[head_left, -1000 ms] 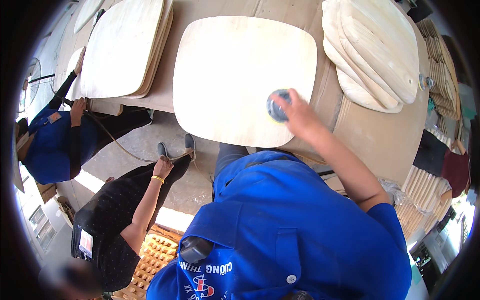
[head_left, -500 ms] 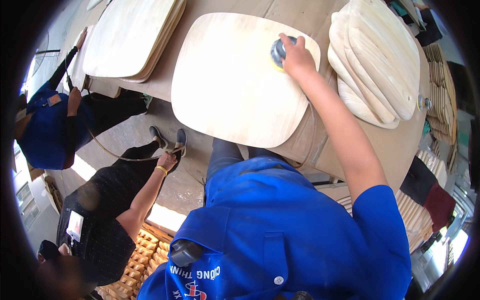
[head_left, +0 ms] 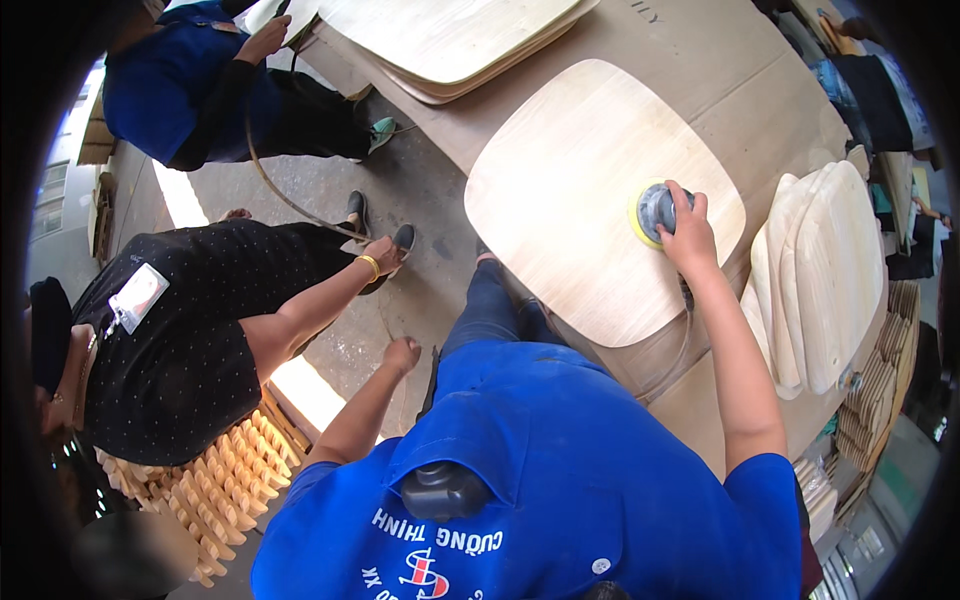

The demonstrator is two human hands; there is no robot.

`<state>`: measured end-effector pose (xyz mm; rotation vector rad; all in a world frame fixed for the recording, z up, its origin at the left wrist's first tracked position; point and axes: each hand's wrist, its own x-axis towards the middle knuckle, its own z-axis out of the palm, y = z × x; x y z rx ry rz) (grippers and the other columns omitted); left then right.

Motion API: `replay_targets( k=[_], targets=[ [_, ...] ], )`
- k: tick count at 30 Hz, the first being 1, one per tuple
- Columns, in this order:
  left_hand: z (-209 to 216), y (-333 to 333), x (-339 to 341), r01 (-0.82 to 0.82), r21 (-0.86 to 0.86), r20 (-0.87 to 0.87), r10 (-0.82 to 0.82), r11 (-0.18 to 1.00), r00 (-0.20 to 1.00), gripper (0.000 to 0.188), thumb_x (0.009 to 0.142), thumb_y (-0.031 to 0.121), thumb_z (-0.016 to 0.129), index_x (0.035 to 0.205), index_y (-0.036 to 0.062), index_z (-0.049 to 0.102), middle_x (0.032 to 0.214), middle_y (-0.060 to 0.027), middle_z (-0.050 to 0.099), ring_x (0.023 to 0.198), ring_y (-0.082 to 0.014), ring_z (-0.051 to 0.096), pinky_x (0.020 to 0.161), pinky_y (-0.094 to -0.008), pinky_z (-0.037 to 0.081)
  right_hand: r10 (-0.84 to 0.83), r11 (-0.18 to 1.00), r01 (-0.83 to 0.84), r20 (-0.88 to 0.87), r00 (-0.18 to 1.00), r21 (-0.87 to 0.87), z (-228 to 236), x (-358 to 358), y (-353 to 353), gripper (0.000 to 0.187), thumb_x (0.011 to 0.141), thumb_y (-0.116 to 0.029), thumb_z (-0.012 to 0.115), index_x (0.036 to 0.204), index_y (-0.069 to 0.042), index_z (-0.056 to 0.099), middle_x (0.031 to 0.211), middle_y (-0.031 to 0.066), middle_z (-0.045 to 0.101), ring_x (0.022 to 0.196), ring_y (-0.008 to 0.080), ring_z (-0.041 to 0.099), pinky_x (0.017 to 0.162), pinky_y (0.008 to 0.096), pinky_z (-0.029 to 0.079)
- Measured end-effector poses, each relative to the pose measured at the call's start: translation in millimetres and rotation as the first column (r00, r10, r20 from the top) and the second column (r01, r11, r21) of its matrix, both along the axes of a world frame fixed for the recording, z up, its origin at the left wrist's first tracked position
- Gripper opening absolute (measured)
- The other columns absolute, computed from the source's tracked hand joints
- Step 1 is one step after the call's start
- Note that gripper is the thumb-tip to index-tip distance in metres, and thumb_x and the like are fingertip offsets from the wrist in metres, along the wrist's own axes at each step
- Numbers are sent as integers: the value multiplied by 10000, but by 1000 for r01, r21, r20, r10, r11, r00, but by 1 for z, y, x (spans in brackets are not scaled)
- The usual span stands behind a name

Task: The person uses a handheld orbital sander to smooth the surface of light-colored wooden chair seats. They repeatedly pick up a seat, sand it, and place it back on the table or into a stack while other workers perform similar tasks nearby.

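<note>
Woodworking workshop, sander [head_left: 654, 211], stacked wooden panels [head_left: 842, 275]

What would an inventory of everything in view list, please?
Tabletop: one, tan, upper right
Board: one, pale wood, on tabletop
Sander: one, grey with yellow pad, on board
Board stacks: two, pale, tabletop's upper and right sides
Hoses: two seen, brownish, upper left and below sander
Wood pieces: many, tan, lower left and far right
Co-worker in dots: one, black, left
Co-worker in blue: one, blue, upper left
Far people: uncounted, mixed colours, right edge
Chest device: one, black, lower centre
Shirt: one, blue, bottom
Left hand: one, bare, centre left
Right hand: one, bare, gripping sander
</note>
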<state>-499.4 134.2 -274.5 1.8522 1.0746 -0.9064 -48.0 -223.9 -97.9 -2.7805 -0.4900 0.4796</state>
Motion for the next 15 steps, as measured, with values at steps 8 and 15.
replay_targets(
  k=[8,15],
  targets=[
    [79,-41,262,-260,-280,598,380,924,706,458,879,277,686,1152,-39,499,784,-79,634,601,-137,608,560,-270,489,-118,993,119,85,989,-13,-1,25,27,740,775,-82,721,1407,-223,363,1258,207,397,1023,414,593,881,449,517],
    [75,-13,281,-134,-443,440,345,886,829,358,920,288,640,1137,23,538,781,-35,607,635,-108,588,595,-254,506,285,957,-278,-105,953,80,5,-51,138,756,700,-39,739,1354,-277,444,1213,184,413,989,392,601,842,448,530]
  ],
)
